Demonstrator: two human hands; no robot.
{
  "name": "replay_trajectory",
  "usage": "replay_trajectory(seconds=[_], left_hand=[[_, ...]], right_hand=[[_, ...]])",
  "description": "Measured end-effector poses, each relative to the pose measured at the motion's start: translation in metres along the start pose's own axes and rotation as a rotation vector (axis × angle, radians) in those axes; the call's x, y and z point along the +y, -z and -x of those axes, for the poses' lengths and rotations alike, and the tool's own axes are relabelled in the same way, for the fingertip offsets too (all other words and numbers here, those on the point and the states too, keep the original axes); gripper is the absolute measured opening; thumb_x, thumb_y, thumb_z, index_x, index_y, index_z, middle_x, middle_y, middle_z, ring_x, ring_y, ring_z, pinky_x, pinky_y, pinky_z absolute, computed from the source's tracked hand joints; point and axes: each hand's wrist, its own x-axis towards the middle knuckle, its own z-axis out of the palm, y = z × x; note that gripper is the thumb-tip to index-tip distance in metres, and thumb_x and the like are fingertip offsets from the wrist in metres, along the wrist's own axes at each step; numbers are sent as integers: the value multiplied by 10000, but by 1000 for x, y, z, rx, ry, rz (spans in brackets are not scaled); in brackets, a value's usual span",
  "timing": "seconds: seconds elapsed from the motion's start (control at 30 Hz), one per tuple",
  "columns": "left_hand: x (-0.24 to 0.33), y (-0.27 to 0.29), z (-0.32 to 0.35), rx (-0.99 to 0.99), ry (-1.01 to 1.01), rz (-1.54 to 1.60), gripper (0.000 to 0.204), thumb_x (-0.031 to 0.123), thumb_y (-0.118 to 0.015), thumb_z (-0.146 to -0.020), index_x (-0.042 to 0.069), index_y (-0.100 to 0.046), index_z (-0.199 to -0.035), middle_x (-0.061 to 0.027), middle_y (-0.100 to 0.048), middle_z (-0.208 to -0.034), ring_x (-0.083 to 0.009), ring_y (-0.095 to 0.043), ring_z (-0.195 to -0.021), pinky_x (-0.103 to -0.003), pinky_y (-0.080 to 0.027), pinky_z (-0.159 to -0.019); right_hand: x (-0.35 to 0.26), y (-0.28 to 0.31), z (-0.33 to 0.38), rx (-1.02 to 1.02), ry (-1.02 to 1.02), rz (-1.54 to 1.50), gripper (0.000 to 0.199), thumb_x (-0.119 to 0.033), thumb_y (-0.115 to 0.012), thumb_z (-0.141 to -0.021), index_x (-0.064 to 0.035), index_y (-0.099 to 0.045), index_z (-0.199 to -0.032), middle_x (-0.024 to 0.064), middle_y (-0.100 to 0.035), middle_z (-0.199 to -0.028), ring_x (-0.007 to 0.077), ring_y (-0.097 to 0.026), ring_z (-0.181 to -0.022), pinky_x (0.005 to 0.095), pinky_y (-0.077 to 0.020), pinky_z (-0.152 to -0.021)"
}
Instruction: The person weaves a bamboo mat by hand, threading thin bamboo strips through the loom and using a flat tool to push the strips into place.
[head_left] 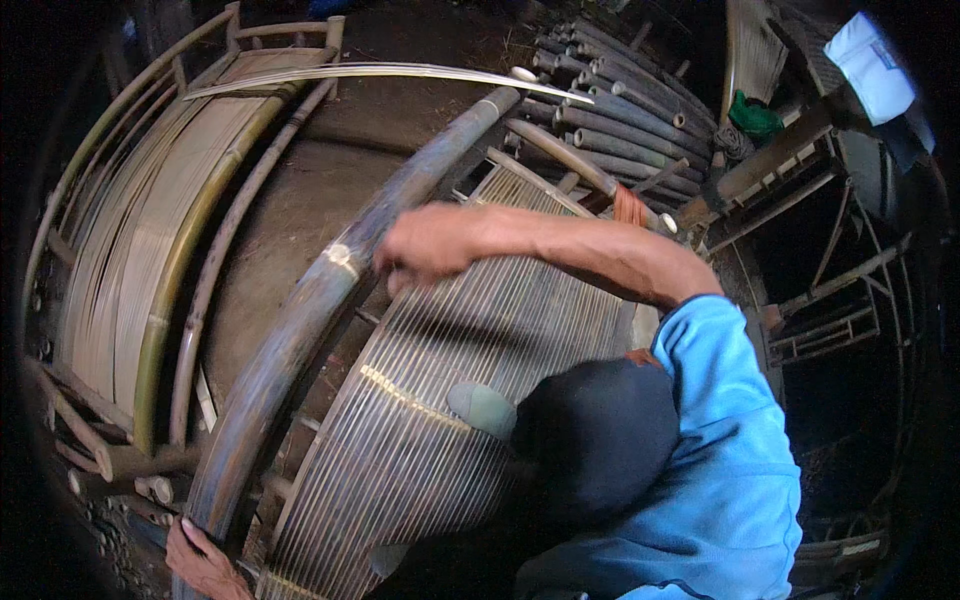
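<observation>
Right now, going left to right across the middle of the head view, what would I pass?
Curved bamboo slat frame → thick bamboo pole → panel of thin bamboo slats → another person in a blue shirt → dark bamboo framework at the right edge.

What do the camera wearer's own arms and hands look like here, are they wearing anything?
Only one own hand shows, apparently the left hand, at the lower left edge. It is bare: no glove, ring, watch or sleeve shows. The right hand is out of view. The long arm with the short blue sleeve belongs to a co-worker in a dark cap.
</observation>
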Motion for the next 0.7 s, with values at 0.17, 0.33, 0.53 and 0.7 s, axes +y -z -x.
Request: replay_trajectory(seconds=[0.17,0.33,0.53,0.7], left_hand=[[29,9,-6,104,-18,10,470,409,-572,-992,-16,-730,-871,-184,-720,-855,-416,-643,-829,-493,-509,-754],[-53,-32,-9,-58,181,-196,408,310,-468,-1064,-25,-646,-1213,-228,-655,-1184,-387,-609,-1061,-474,-478,-891],[-114,-80,3,-62,91,-434,458,356,-418,-1066,10,-617,-1292,-213,-616,-1280,-385,-570,-1166,-471,-452,-953],[-112,-56,2,-115,188,-386,575,488,-373,-1047,39,-633,-1295,-193,-617,-1299,-395,-551,-1195,-485,-409,-1013]], right_hand=[[178,-24,41,429,-467,-3,257,-196,-684,-882,-58,-715,-1096,210,-723,-965,344,-713,-879,454,-568,-796],[322,-36,87,896,-517,408,300,-143,-712,-740,-109,-716,-1038,171,-666,-889,378,-678,-836,503,-549,-750],[415,-9,130,822,-740,897,303,-116,-637,-813,-151,-638,-1114,94,-547,-1054,287,-531,-1025,423,-454,-822],[458,-17,137,688,-777,809,373,-158,-674,-811,-172,-671,-1183,92,-612,-1122,289,-563,-1101,438,-477,-877]])
